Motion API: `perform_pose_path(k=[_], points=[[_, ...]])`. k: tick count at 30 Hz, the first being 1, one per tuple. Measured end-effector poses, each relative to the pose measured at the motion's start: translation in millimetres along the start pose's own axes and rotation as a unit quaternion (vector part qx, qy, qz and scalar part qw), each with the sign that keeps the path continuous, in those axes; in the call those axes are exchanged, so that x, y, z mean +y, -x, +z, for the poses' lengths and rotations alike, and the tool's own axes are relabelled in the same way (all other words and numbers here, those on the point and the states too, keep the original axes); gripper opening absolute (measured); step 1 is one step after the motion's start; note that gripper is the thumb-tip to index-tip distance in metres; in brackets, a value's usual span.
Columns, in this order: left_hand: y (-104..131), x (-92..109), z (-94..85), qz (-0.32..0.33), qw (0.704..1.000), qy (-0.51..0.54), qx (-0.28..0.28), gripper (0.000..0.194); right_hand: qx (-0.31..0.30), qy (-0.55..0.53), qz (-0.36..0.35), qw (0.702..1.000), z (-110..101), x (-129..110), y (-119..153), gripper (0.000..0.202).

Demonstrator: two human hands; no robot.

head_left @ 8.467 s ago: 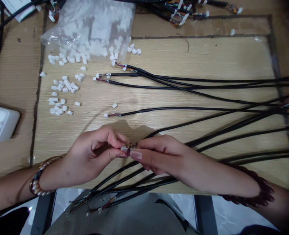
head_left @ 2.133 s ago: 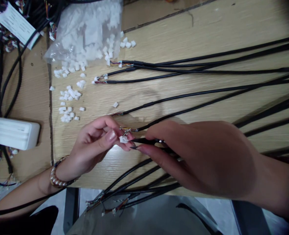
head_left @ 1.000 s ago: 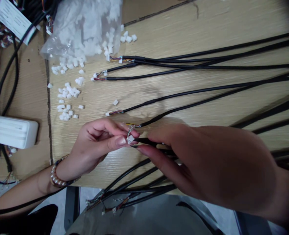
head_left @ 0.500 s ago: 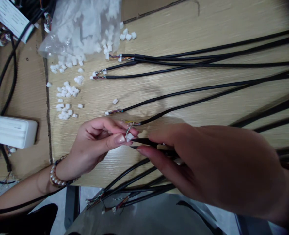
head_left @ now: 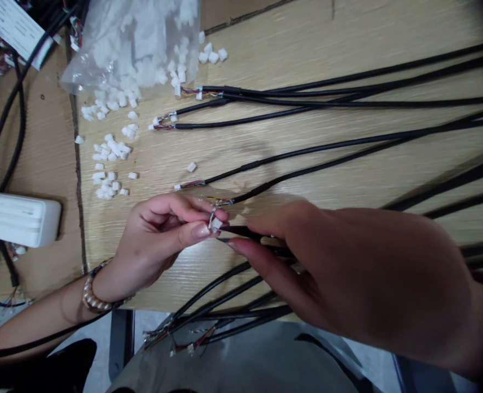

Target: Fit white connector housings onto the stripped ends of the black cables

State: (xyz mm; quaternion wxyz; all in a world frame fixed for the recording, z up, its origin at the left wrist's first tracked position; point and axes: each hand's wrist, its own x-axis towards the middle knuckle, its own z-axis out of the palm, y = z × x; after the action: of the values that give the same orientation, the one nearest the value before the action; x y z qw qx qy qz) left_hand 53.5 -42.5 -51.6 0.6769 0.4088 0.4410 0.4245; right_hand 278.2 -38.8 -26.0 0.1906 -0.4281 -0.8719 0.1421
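Note:
Between thumb and fingertips, my left hand point(head_left: 171, 229) pinches a small white connector housing point(head_left: 215, 224). Thin twisted wires run from the housing up to the stripped end of a black cable point(head_left: 274, 183). My right hand point(head_left: 347, 273) is closed on dark tweezers point(head_left: 243, 232). Their two tips are apart, the upper one at the housing, the lower one just below it. The rest of the tweezers is hidden inside my right hand. Just above my left hand lies another black cable point(head_left: 257, 162) whose wires end in a white connector.
Loose white housings point(head_left: 112, 147) lie in piles at the left, beside a clear plastic bag point(head_left: 130, 43) full of them. Several black cables point(head_left: 347, 103) stretch away to the right. More cables point(head_left: 220, 315) hang over the near table edge. A white box-shaped device point(head_left: 20, 218) sits at far left.
The tweezer tips and the housing have shifted very slightly up; the tips are a little closer together. Both hands keep their grip. The whole view has moved a little.

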Motion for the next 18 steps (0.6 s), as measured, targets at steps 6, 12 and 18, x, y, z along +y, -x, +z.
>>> perform_pose_path(k=[6,12,18], points=[[-0.2,1.2,0.8,-0.003,1.000,-0.015,0.013,0.009,0.002,0.001,-0.006,1.000,0.3,-0.3,0.3,0.020],[-0.6,1.7,1.1,-0.007,1.000,0.000,0.001,0.011,-0.004,0.008,-0.005,1.000,1.4,-1.0,-0.6,0.020],[-0.7,1.6,2.8,-0.015,1.000,0.012,0.006,0.011,0.006,0.010,0.006,1.000,3.2,-2.9,0.4,0.018]])
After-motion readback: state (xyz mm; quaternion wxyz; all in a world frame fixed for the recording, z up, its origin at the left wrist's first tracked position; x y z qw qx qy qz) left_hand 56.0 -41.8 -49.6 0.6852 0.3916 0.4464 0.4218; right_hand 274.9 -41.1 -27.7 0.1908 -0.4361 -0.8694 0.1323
